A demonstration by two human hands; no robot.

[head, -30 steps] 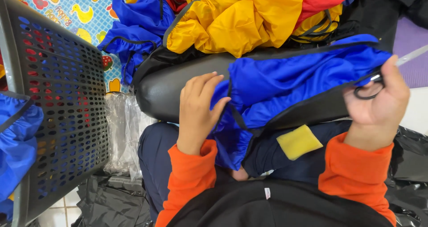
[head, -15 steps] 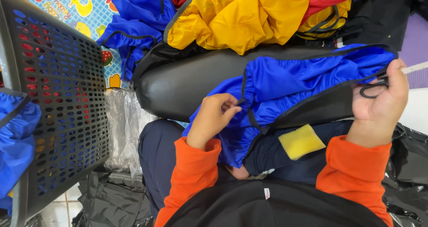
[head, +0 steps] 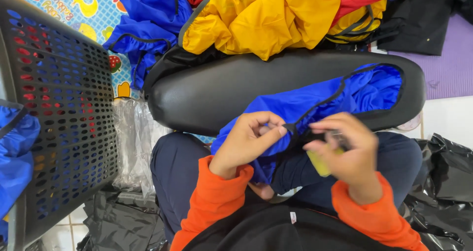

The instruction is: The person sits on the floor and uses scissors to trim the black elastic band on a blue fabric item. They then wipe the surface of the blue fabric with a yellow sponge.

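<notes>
The left hand (head: 249, 141) is pinching the black trim of the smooth blue cover (head: 315, 105); at three o'clock, the blurred right hand (head: 347, 155) is perhaps gripping it too.

A padded seat (head: 236, 90) lies across the middle of the scene, just beyond the person's lap. A fabric cover (head: 335, 100) is draped over the seat's right end and runs down onto the lap, where the left hand (head: 249, 142) and right hand (head: 347, 155) meet side by side on its edging, the fingers (head: 276, 130) of the left pinching it. Behind the seat, on the far side, a heap of loose covers (head: 266, 17) rests against its upper edge. A perforated crate (head: 54, 113) stands at the left, with a clear plastic bundle (head: 133, 142) between it and the person's knee. A play mat (head: 79, 7) lies far left under the heap.
</notes>
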